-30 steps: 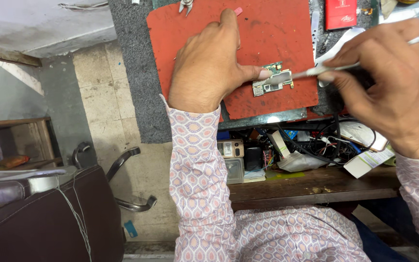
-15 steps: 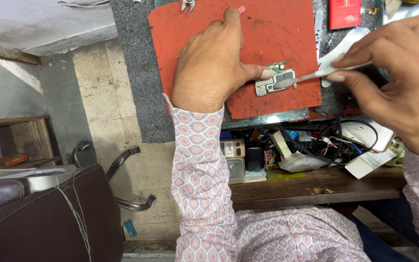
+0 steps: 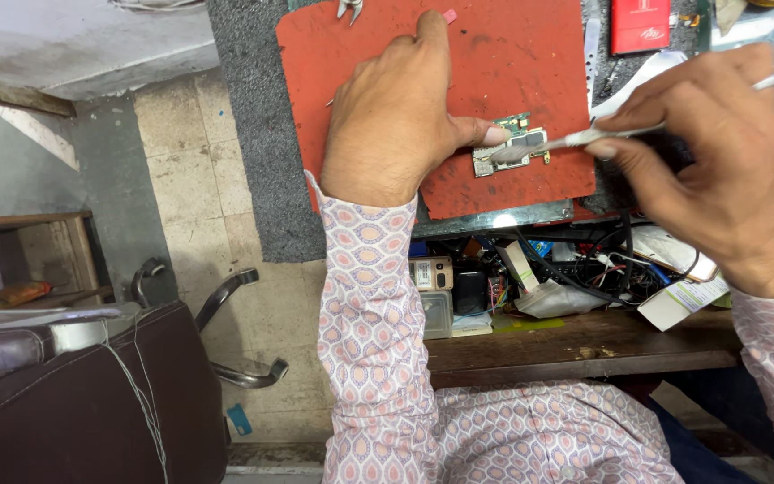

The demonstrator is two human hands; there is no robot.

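Place: a small electronics repair workshop
Surface: red work mat (image 3: 512,54) on grey padding, bearing a small circuit board (image 3: 514,145)
Shelf below: tangled cables (image 3: 575,264), small devices and parts
Seating: worn brown chair (image 3: 73,403)

Left hand (image 3: 396,116) steadying small circuit board (image 3: 512,145) on red mat (image 3: 512,54), right hand (image 3: 718,152) with tweezers (image 3: 575,139).

The red mat (image 3: 512,54) looks matt and rubbery, scuffed with dark specks — it lies on rough grey carpet-like fabric (image 3: 253,134). The tool (image 3: 575,139) is smooth bright metal. The shelf (image 3: 584,345) below is worn wood — the chair (image 3: 73,403) glossy dark leatherette.
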